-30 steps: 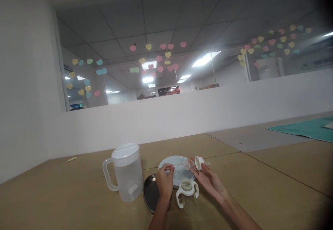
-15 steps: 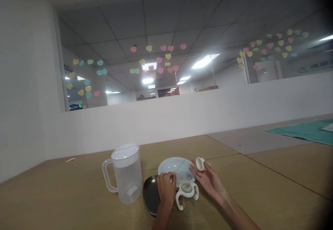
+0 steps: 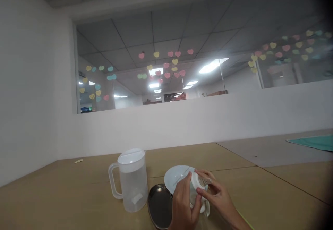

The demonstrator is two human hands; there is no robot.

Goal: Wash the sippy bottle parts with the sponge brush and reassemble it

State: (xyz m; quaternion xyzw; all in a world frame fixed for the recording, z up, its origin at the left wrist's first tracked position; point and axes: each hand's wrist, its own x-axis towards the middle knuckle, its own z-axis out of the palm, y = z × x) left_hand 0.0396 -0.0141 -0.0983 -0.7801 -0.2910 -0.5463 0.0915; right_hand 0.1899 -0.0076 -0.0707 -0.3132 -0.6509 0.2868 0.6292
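A white baby bottle collar ring [image 3: 196, 180], tilted on its side with a clear ribbed teat [image 3: 205, 180] sticking out to the right, sits between my two hands. My right hand [image 3: 217, 195] grips it with thumb and fingers. Against the ring's left side are the fingers of my left hand [image 3: 185, 202], thumb bent below. Below and behind the hands stands the clear bottle with white handles [image 3: 206, 208], mostly hidden. A pale blue-white plate [image 3: 173, 177] lies behind, with thin clear sticks or straws [image 3: 185, 171] on it. A dark metal dish [image 3: 159, 205] is left of my left hand.
A translucent lidded pitcher [image 3: 133, 185] stands on the wooden table left of the dish. Further right lies a teal cloth [image 3: 312, 142]. A small pale scrap [image 3: 78, 161] is at the far left. A white wall [image 3: 156, 126] with a window borders the back.
My left hand has come up from beside the plate to the ring. The right hand has turned and closed round the ring, lowering it over the bottle. The view has swung slightly left.
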